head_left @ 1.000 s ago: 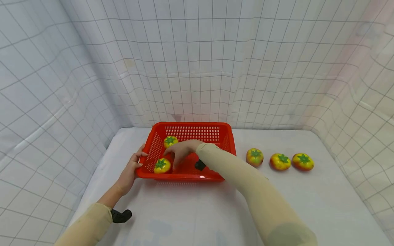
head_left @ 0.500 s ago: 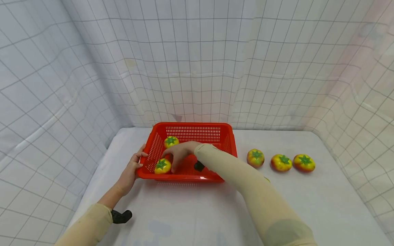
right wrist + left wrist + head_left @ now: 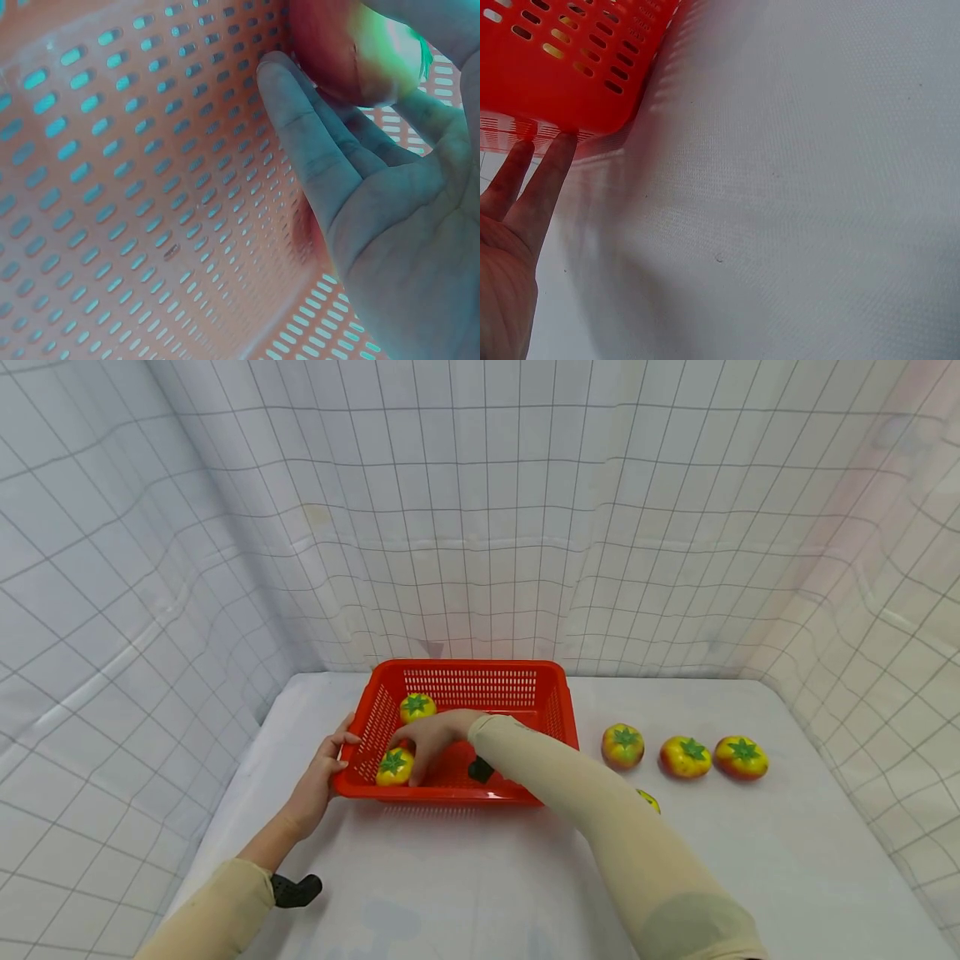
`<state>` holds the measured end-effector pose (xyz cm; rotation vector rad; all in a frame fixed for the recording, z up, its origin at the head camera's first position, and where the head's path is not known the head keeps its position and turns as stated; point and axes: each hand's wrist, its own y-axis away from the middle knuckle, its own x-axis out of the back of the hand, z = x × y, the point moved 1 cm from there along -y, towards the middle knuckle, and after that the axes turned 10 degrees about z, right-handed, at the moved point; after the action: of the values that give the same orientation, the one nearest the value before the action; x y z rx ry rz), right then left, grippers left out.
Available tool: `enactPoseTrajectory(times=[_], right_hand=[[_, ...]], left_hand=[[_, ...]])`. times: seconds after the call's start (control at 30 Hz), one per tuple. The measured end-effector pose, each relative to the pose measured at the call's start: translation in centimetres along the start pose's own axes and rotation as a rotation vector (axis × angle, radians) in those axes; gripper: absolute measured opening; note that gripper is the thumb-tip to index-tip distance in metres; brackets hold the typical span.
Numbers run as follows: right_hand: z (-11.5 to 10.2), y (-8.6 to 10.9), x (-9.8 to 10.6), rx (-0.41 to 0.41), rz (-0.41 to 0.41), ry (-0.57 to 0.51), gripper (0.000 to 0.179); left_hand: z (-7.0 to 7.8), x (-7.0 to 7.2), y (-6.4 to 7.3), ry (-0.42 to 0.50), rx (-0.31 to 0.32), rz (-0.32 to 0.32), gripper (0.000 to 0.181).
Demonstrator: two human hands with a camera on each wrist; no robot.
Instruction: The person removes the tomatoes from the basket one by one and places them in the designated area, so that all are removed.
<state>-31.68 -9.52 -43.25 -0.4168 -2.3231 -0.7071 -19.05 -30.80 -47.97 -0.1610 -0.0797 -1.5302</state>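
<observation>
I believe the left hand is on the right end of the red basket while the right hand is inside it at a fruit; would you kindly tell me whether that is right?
Not quite: the left hand is on the left end of the red basket, as the head view shows. The right hand is indeed inside it at a fruit.

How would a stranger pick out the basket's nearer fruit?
Find the red basket on the white table. In its near left corner sits a green-topped yellow fruit. The right hand grips this one, not the fruit behind.
</observation>
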Motion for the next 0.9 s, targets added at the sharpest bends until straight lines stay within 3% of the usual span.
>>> enactPoseTrajectory(times=[0.57,0.9], right_hand=[[0.5,-0.5,-0.4,-0.001,-0.002,-0.088,0.067],[0.3,0.8,0.3,-0.006,0.042,-0.085,0.068]], left_hand=[[-0.1,0.0,0.0,-0.007,-0.006,-0.001,0.039],[0.0,0.0,0.1,0.019,-0.007,-0.003,0.039]])
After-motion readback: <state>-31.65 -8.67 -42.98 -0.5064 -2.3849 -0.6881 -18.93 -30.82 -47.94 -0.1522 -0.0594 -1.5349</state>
